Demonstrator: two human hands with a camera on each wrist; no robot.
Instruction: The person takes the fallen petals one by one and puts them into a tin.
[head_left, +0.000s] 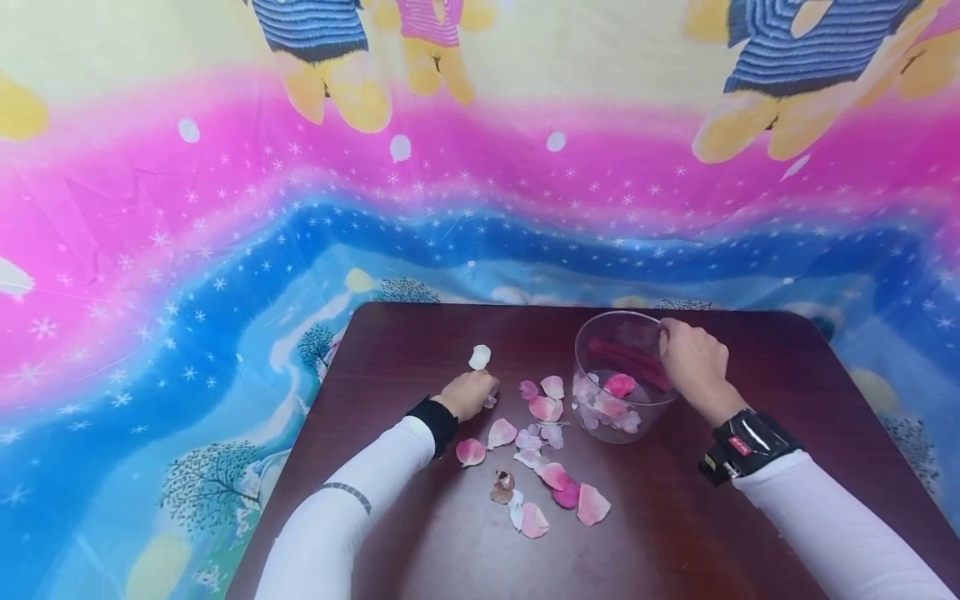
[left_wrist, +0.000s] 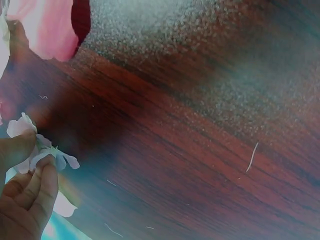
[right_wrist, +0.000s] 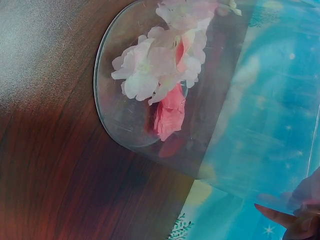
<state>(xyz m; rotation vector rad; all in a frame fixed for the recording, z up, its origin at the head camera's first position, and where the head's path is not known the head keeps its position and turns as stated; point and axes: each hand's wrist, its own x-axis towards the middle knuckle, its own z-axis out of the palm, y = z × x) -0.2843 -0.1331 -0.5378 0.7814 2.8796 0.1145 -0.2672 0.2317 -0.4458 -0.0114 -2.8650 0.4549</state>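
Left hand: resting on the dark wooden table, left of the scattered petals; thumb and fingers curled, pinching a small pale flower just above the tabletop, plain in the left wrist view.

Right hand: at the right side of the clear round container, fingers curled over its rim and gripping it; in the right wrist view only fingertips at the lower right corner, seen through the clear wall.

Container: upright on the table, right of centre; inside, a heap of white and pink petals lying on the bottom, one darker pink piece among them.

Loose petals: pink, white and deep pink, spread on the table between the two hands and toward the near edge, some overlapping. One white petal lying apart, just beyond the left hand. One small brownish piece near the lower petals, possibly a dried bloom; too small to tell.

Sleeves: white, on both arms. Black wristband on the right wrist.

Backdrop: bright cartoon-print cloth behind and around the table.
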